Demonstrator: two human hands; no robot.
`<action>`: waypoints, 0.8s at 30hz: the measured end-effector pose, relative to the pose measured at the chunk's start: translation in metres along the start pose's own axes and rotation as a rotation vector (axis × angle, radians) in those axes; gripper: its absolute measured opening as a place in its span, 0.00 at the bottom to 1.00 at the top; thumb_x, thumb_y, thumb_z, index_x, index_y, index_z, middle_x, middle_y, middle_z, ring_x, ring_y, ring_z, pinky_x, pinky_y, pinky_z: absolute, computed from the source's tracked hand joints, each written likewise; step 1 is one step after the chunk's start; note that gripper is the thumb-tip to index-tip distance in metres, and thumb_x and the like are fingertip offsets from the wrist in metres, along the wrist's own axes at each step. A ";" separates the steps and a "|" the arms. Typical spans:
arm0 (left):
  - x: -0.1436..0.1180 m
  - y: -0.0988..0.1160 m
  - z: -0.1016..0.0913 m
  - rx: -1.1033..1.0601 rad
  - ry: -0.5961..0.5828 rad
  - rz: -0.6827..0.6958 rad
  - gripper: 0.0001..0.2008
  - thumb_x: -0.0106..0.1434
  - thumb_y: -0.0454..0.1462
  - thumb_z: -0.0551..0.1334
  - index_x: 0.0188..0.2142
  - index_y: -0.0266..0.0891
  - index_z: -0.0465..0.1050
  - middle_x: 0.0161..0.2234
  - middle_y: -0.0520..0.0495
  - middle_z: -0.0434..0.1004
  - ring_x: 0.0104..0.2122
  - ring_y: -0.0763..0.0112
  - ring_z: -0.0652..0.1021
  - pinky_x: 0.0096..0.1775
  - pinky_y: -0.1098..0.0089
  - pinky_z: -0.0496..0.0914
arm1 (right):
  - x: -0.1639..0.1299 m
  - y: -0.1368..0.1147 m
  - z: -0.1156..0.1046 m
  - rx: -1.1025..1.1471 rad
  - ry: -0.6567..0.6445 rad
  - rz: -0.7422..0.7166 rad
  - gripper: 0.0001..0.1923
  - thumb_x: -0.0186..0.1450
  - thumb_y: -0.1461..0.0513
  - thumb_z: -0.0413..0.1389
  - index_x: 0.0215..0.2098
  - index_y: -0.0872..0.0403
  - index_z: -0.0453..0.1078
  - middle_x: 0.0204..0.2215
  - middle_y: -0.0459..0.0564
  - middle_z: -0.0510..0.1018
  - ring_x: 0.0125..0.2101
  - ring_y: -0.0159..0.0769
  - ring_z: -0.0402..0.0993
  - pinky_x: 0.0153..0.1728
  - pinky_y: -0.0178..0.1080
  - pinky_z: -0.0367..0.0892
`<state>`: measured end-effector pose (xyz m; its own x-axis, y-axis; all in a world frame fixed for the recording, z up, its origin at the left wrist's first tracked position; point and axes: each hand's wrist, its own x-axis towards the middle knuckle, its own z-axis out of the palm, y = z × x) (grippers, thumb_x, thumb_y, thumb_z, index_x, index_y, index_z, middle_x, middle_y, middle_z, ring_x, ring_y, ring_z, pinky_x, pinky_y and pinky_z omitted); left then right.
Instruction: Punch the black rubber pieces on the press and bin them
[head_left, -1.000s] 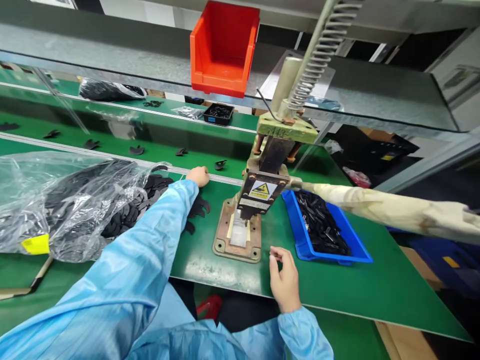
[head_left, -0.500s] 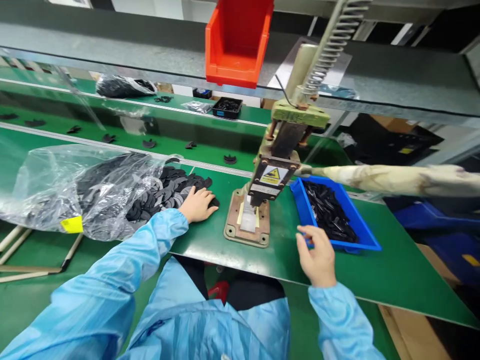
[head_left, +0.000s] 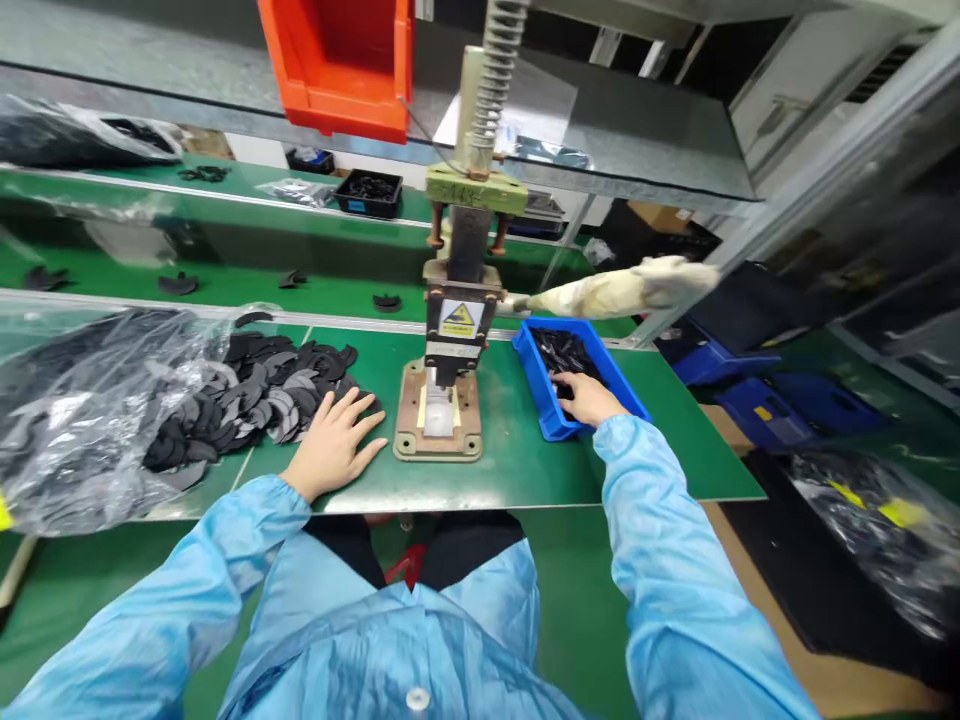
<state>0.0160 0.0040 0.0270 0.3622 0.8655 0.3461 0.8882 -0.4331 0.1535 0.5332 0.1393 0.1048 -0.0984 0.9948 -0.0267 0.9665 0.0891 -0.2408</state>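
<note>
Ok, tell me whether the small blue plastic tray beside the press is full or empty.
Partly filled: the small blue plastic tray holds black parts, and the right hand reaches into it.

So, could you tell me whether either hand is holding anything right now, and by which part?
Left hand lies flat on the black parts, gripping nothing. Right hand reaches into the blue tray; any hold cannot be told.

We counted one hand press (head_left: pixel 452 330), one orange bin (head_left: pixel 337 60), one blue tray (head_left: pixel 574 385), one black tray (head_left: pixel 369 193), two hands (head_left: pixel 334 445).
</note>
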 end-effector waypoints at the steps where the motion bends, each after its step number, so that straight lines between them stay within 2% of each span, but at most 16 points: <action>1: 0.004 -0.003 0.000 -0.003 -0.005 -0.002 0.22 0.75 0.50 0.59 0.61 0.49 0.80 0.69 0.40 0.73 0.75 0.42 0.62 0.74 0.35 0.50 | 0.003 -0.002 0.002 0.007 -0.010 -0.010 0.26 0.61 0.57 0.65 0.58 0.45 0.76 0.52 0.52 0.84 0.49 0.41 0.80 0.55 0.41 0.73; 6: 0.029 -0.027 0.003 -0.030 0.006 -0.073 0.21 0.76 0.49 0.58 0.58 0.44 0.81 0.64 0.38 0.77 0.72 0.44 0.67 0.74 0.38 0.53 | 0.013 -0.006 0.004 0.065 0.001 -0.040 0.10 0.59 0.59 0.62 0.40 0.48 0.79 0.33 0.47 0.85 0.32 0.36 0.77 0.39 0.38 0.70; 9: 0.039 -0.035 0.008 -0.030 0.031 -0.088 0.21 0.76 0.49 0.58 0.56 0.42 0.82 0.62 0.37 0.78 0.71 0.44 0.68 0.74 0.39 0.54 | 0.010 -0.002 -0.001 0.135 0.031 -0.038 0.06 0.58 0.57 0.63 0.32 0.49 0.77 0.26 0.45 0.82 0.26 0.34 0.73 0.34 0.39 0.67; 12: 0.046 -0.037 0.010 -0.031 0.067 -0.093 0.21 0.76 0.50 0.58 0.54 0.40 0.82 0.61 0.36 0.79 0.71 0.43 0.68 0.73 0.39 0.54 | -0.003 -0.003 -0.013 0.237 0.139 -0.009 0.10 0.59 0.53 0.64 0.32 0.50 0.77 0.25 0.47 0.81 0.26 0.35 0.71 0.36 0.41 0.69; 15: 0.048 -0.035 0.007 -0.066 0.114 -0.083 0.20 0.75 0.50 0.59 0.53 0.40 0.81 0.60 0.36 0.79 0.70 0.44 0.69 0.73 0.40 0.55 | -0.030 -0.018 -0.020 0.378 0.339 0.012 0.16 0.64 0.48 0.62 0.40 0.51 0.78 0.32 0.51 0.83 0.32 0.38 0.75 0.42 0.45 0.74; 17: 0.045 -0.027 0.002 -0.107 0.163 -0.068 0.18 0.75 0.49 0.60 0.53 0.41 0.80 0.60 0.38 0.80 0.69 0.46 0.71 0.73 0.41 0.56 | -0.056 -0.039 -0.014 0.488 0.430 -0.016 0.20 0.67 0.46 0.60 0.47 0.51 0.77 0.39 0.52 0.84 0.37 0.39 0.79 0.45 0.46 0.77; 19: 0.039 -0.012 -0.006 -0.164 0.224 -0.059 0.14 0.74 0.46 0.61 0.51 0.43 0.80 0.58 0.40 0.81 0.68 0.49 0.73 0.71 0.43 0.60 | -0.085 -0.067 0.001 0.593 0.450 -0.071 0.20 0.68 0.46 0.60 0.50 0.49 0.77 0.42 0.52 0.84 0.39 0.39 0.81 0.46 0.46 0.80; 24: 0.016 0.049 -0.034 -0.405 0.322 -0.049 0.06 0.74 0.40 0.62 0.41 0.45 0.78 0.46 0.45 0.85 0.60 0.56 0.80 0.64 0.49 0.71 | -0.143 -0.143 0.061 0.820 0.359 -0.219 0.12 0.70 0.51 0.62 0.48 0.47 0.78 0.44 0.51 0.86 0.43 0.40 0.85 0.51 0.49 0.82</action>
<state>0.0561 -0.0120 0.0713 0.1611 0.7931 0.5874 0.6982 -0.5123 0.5001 0.3943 -0.0189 0.0843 -0.0472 0.9278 0.3700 0.4509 0.3503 -0.8209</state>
